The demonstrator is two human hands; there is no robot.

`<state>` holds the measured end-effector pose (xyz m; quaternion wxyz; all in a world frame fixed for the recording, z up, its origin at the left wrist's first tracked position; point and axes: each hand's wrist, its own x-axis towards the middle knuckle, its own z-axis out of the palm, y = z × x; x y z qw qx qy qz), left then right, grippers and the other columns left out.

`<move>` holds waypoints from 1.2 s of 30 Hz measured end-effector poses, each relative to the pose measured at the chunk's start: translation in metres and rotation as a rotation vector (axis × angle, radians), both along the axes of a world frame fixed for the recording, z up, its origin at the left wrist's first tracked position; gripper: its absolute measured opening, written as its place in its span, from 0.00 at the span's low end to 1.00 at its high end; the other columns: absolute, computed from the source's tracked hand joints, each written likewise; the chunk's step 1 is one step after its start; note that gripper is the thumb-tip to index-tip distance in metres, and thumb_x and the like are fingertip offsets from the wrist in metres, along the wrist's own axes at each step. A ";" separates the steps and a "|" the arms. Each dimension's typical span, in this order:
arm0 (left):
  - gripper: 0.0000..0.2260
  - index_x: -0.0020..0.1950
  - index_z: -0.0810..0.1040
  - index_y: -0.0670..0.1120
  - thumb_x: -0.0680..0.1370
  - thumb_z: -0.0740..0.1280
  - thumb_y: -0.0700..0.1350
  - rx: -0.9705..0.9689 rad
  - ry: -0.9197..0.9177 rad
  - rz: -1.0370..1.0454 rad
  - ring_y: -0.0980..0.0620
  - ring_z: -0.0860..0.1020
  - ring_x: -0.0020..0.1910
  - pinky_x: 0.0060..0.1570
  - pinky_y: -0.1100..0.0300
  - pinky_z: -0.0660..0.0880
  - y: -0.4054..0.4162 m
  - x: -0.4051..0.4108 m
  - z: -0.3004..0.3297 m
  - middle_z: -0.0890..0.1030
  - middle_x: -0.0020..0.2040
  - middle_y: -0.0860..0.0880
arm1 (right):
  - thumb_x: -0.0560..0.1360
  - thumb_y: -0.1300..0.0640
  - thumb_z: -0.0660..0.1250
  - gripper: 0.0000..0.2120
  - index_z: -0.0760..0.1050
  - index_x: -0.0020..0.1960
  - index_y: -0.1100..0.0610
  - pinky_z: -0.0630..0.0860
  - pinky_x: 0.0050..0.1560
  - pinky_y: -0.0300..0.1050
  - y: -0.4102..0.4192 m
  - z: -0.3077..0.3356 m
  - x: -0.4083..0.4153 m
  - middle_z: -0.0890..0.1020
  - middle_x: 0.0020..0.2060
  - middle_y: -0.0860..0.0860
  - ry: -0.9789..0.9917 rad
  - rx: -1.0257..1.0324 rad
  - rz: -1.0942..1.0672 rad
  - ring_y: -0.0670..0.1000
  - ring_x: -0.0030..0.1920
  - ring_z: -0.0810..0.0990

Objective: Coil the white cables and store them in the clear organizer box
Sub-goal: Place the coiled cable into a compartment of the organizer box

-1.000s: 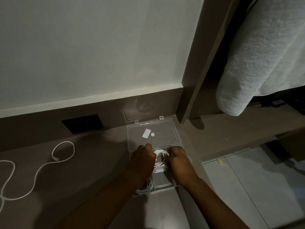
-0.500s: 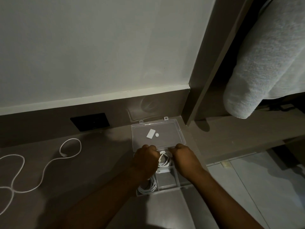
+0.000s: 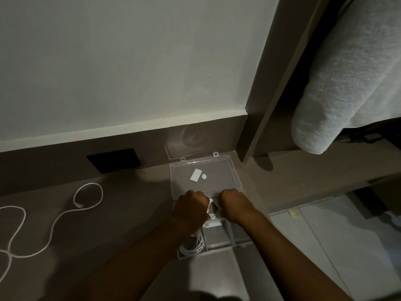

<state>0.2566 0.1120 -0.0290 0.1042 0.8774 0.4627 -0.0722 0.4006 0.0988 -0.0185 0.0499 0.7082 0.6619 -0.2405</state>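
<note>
I see both hands over the clear organizer box on the worktop: left hand and right hand fingers clenched on a white cable coil; another coil sits stored near-left.

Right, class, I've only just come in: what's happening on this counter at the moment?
A person is packing white cables into a clear organizer box whose lid lies open. The left hand and right hand are pressing a coiled cable into a far compartment. Another coiled cable already sits in the near-left compartment. A third, loose cable lies uncoiled on the counter to the left.
</note>
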 end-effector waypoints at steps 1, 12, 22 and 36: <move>0.16 0.56 0.79 0.42 0.74 0.69 0.51 -0.011 -0.020 0.002 0.40 0.77 0.56 0.55 0.49 0.76 0.001 -0.001 0.001 0.81 0.56 0.42 | 0.74 0.61 0.68 0.07 0.81 0.50 0.60 0.78 0.52 0.48 -0.001 0.000 0.004 0.84 0.50 0.59 0.021 -0.021 0.009 0.59 0.50 0.82; 0.14 0.51 0.80 0.42 0.80 0.56 0.45 0.046 -0.181 -0.093 0.45 0.78 0.53 0.54 0.53 0.74 0.003 -0.027 0.012 0.82 0.53 0.44 | 0.74 0.60 0.66 0.07 0.83 0.47 0.57 0.79 0.49 0.46 -0.009 0.020 0.014 0.85 0.45 0.58 0.114 0.144 -0.040 0.58 0.45 0.83; 0.09 0.24 0.79 0.48 0.57 0.79 0.43 0.264 -0.047 -0.344 0.53 0.77 0.22 0.31 0.66 0.77 -0.029 -0.020 0.021 0.79 0.23 0.52 | 0.71 0.57 0.72 0.08 0.83 0.49 0.58 0.79 0.52 0.47 -0.018 0.007 -0.006 0.85 0.46 0.57 0.009 0.039 -0.065 0.56 0.47 0.83; 0.06 0.49 0.79 0.42 0.74 0.67 0.42 -0.105 0.016 0.133 0.42 0.80 0.51 0.43 0.56 0.75 0.001 0.008 0.008 0.82 0.50 0.43 | 0.73 0.58 0.68 0.08 0.83 0.48 0.58 0.79 0.54 0.51 -0.005 -0.005 0.002 0.86 0.45 0.57 0.055 -0.076 -0.006 0.57 0.48 0.83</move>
